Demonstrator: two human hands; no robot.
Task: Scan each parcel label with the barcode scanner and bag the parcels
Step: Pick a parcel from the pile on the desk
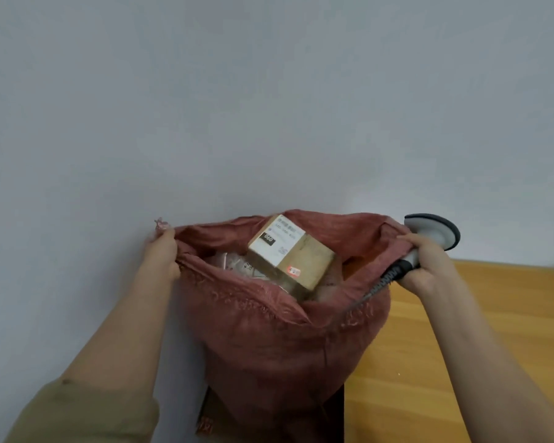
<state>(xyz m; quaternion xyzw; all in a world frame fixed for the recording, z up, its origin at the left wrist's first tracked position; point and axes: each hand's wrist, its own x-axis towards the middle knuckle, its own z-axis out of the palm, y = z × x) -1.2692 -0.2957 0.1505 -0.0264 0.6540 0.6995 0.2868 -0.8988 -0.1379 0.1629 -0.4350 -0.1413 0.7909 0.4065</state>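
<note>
Bagging step, I judge; my left hand (160, 251) pinches the rim of the red woven sack (269, 330); right hand (426, 266) grips the grey barcode scanner (435, 231) and rim; brown labelled cardboard parcel (290, 251) sits tilted inside; next, release and fetch another.

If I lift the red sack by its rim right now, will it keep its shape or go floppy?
Probably floppy: the red sack is woven cloth, creased and sagging between the left hand and right hand. It may feel bottom-heavy, since a cardboard box and other parcels lie inside. The frayed rim could slip, so grip it firmly.
</note>
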